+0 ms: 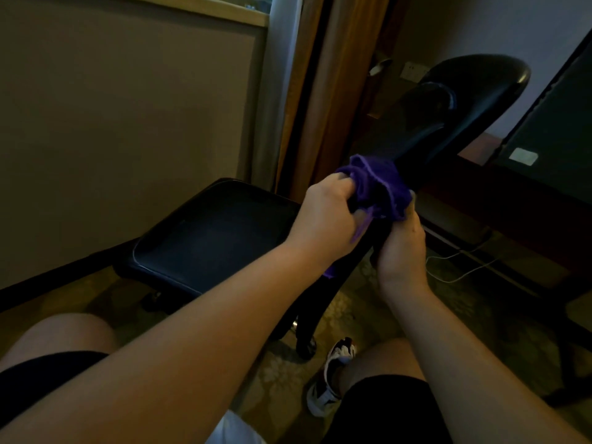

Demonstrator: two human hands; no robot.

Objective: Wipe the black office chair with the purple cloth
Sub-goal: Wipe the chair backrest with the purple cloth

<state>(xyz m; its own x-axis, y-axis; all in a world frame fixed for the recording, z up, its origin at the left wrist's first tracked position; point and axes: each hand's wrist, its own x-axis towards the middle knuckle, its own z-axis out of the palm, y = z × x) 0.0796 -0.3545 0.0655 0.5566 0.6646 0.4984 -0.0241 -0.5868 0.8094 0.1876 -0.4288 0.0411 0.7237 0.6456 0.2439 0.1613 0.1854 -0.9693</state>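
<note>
The black office chair (211, 232) stands in front of me, its seat to the left and its backrest (455, 104) leaning away to the upper right. The purple cloth (374, 187) is bunched around the lower edge of the backrest, where it joins the seat. My left hand (326, 219) grips the cloth from the left. From the right and below, my right hand (400, 248) holds the cloth's other side against the chair's black frame. A strip of cloth hangs down under my left wrist.
A dark desk (480, 200) with a black monitor (551, 129) is at the right, white cables on the floor beneath it. Curtains (307, 91) and a wall are behind the chair. My knees and one sneaker (333, 376) are over patterned carpet below.
</note>
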